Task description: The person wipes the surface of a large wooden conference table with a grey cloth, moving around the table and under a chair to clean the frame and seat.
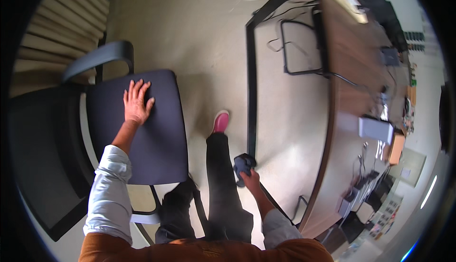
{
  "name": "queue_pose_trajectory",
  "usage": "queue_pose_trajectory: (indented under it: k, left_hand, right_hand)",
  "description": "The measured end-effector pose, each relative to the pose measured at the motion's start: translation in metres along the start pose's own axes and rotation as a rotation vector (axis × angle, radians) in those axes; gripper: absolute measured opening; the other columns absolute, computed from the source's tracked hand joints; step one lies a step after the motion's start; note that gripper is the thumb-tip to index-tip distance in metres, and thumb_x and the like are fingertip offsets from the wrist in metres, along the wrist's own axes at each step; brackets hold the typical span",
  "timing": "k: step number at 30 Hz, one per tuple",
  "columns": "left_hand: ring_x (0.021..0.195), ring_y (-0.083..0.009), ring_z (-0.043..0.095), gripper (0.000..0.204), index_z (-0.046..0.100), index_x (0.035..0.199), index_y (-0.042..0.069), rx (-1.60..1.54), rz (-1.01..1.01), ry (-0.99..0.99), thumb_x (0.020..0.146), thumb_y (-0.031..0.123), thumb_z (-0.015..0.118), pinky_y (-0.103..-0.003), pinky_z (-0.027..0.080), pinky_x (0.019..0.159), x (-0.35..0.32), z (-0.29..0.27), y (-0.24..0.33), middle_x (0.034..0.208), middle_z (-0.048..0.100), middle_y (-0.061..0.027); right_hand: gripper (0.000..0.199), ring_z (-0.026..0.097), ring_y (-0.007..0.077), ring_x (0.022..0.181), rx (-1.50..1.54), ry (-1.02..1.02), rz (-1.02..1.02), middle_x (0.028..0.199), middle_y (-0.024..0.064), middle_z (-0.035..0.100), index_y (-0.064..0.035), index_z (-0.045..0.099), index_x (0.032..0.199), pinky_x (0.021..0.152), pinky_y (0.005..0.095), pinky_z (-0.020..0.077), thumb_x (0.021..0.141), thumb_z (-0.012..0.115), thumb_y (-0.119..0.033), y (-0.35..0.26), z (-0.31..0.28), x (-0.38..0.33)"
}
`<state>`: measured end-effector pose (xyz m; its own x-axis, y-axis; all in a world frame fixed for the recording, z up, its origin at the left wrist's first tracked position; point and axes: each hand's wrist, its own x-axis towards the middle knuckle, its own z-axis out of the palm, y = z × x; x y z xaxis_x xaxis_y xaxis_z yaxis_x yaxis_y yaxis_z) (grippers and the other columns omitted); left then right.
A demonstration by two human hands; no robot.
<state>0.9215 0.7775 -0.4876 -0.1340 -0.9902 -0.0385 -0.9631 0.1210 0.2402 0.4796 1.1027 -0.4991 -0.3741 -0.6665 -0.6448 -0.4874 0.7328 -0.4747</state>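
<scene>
Left hand flat on an office chair seat, right hand gripping a small dark object beside the desk.

The left hand lies palm down with its fingers spread apart and holding nothing, pressed on the dark padded seat of the office chair, near the seat's upper left corner; the chair's curved armrest arcs just beyond the fingertips, and its mesh backrest fills the left of the view. The right hand hangs low at the person's side, fingers clamped on a small dark object whose kind cannot be told, close to the black metal desk frame. Between the hands, a dark-trousered leg ends in a pink shoe on the pale floor. The curved wooden desk, strewn with cables and devices, runs along the right.
</scene>
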Motion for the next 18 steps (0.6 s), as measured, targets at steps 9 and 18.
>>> queue_pose_trajectory:
  k: [9, 18]
  left_hand:
    - [0.116, -0.0277, 0.054, 0.087, 0.032, 0.146, 0.015, -0.511, -0.006, -0.775, 0.074, 0.031, 0.078, -0.039, 0.044, 0.101, -0.208, -0.072, 0.093, 0.129, 0.053, -0.0098]
    - [0.111, -0.0295, 0.052, 0.08, 0.039, 0.14, 0.012, -0.878, 0.314, -0.93, 0.073, 0.022, 0.082, -0.039, 0.044, 0.097, -0.333, -0.133, 0.208, 0.126, 0.049, -0.0195]
  right_hand:
    - [0.049, 0.061, 0.0204, 0.098, 0.57, -0.074, -0.028, 0.105, 0.0123, 0.064, 0.0005, 0.056, 0.116, 0.085, 0.0335, 0.0481, 0.084, 0.072, -0.033, -0.075, -0.044, -0.16]
    - [0.035, 0.054, 0.0093, 0.099, 0.908, -0.398, -0.308, 0.107, 0.0026, 0.061, -0.0036, 0.056, 0.124, 0.087, 0.0251, 0.0445, 0.098, 0.057, -0.027, -0.118, -0.09, -0.307]
